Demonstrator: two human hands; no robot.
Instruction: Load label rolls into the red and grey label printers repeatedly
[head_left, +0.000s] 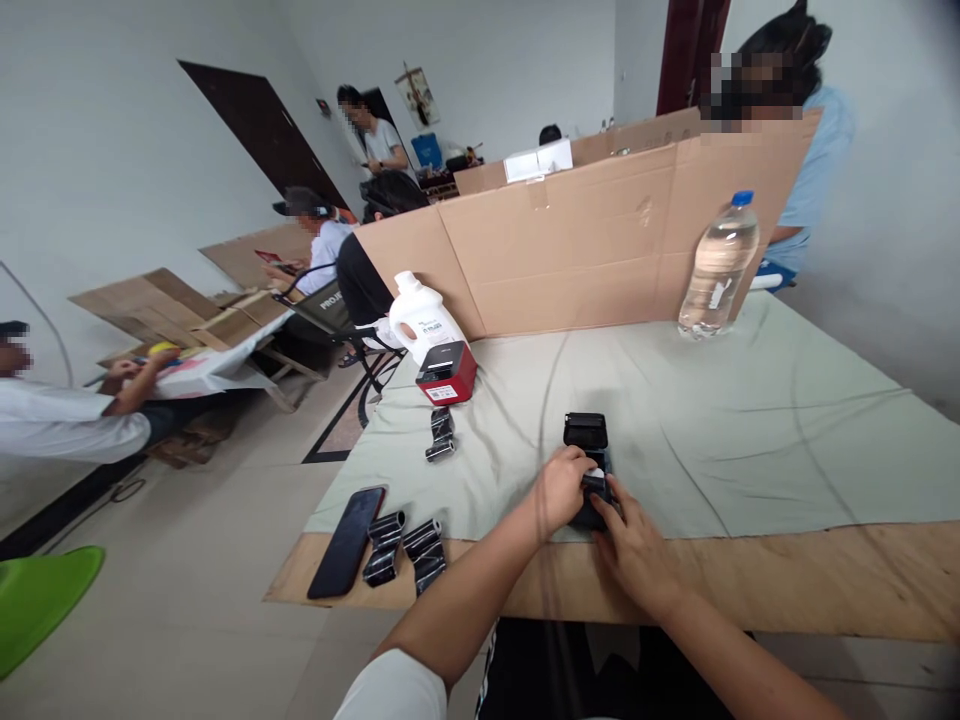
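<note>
- The small black box-shaped device with a hinged lid (586, 440) is sitting on the pale green cloth (750, 430) that is covering the plywood table (825, 585), near the table's front edge.
- The left hand (561, 490) is resting on the device's near left side; its fingers are curling narrowly around something pale on top, too small to identify.
- The right hand (636, 550) is pressing against the device's near right end; its fingers are bending onto the black casing, thumb side touching it.
- The lid is standing open at the far end, clear of both hands.
- A black smartphone (346, 541) is lying face up at the table's left front corner, just beside a cluster of small black rolls (405, 550).
- Two more black rolls (441, 435) are lying farther back, in front of a red-and-black box (447, 373) and a white plastic jug (422, 315).
- A clear plastic water bottle with a blue cap (718, 265) is standing upright against the brown cardboard partition (600, 240).
- Other people are sitting well apart at the left.
</note>
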